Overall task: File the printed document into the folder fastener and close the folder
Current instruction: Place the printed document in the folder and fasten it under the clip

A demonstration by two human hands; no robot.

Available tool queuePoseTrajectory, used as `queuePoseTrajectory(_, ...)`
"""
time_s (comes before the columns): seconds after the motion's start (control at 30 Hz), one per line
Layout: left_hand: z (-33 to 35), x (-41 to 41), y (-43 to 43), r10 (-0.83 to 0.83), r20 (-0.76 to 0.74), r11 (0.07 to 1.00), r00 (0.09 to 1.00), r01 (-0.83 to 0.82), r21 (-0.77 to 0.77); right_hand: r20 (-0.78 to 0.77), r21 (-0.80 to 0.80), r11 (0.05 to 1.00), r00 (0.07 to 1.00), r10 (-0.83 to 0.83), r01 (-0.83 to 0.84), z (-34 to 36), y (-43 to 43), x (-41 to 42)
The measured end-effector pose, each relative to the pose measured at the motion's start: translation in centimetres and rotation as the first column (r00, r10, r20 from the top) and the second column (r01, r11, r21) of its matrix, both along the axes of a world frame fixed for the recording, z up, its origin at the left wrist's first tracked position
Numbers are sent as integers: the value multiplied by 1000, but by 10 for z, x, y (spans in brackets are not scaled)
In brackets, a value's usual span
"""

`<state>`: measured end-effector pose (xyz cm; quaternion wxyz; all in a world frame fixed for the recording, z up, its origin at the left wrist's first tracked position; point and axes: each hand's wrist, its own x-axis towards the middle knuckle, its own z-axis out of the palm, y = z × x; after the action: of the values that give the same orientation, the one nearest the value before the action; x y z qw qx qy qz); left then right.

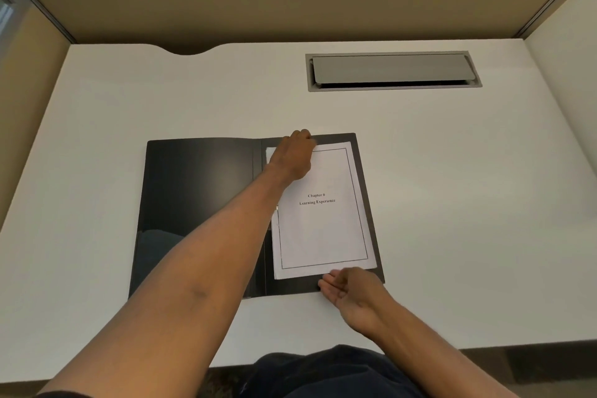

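Observation:
A black folder point(197, 197) lies open on the white desk. The printed document point(323, 229), a white page titled "Chapter 6 Learning Experience", rests on the folder's right half. My left hand point(294, 155) reaches across to the page's top left corner, fingers curled down at the folder's top edge. My right hand point(350, 289) sits at the page's bottom edge, fingertips touching the paper and the folder beneath it. My left forearm hides the fastener along the spine, apart from a small metal glint beside the page's left edge.
A grey cable hatch point(392, 71) is set into the desk point(468, 187) at the back right. Tan partition walls enclose the desk on three sides. The desk's front edge runs just below my right wrist.

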<state>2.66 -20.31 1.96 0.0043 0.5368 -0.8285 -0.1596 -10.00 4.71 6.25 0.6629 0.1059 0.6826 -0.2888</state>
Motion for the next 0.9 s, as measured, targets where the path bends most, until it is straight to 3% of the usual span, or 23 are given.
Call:
queuePoseTrajectory(0.3,0,-4,3,34,-39,999,999,-34,-11,12,25,983,983,-182,182,-6,-1,11)
queuePoseTrajectory(0.47,-1,-4,5,36,-43,999,998,-37,-21,75,-1,984,982,-176,176,-7,4,10)
queuePoseTrajectory(0.6,0,1,5,81,-72,995,994,-85,-44,25,-30,999,999,-30,31,2,9,3)
queuePoseTrajectory(0.77,7,31,20,357,-281,928,891,-373,-2,-253,-201,952,951,178,-232,17,-5,-13)
queuePoseTrajectory(0.83,8,46,30,452,-333,886,828,-459,63,-479,-282,868,844,242,-409,18,-28,-20)
queuePoseTrajectory(0.9,7,60,37,539,-383,835,751,-537,120,-711,-254,761,648,271,-597,14,-53,-29)
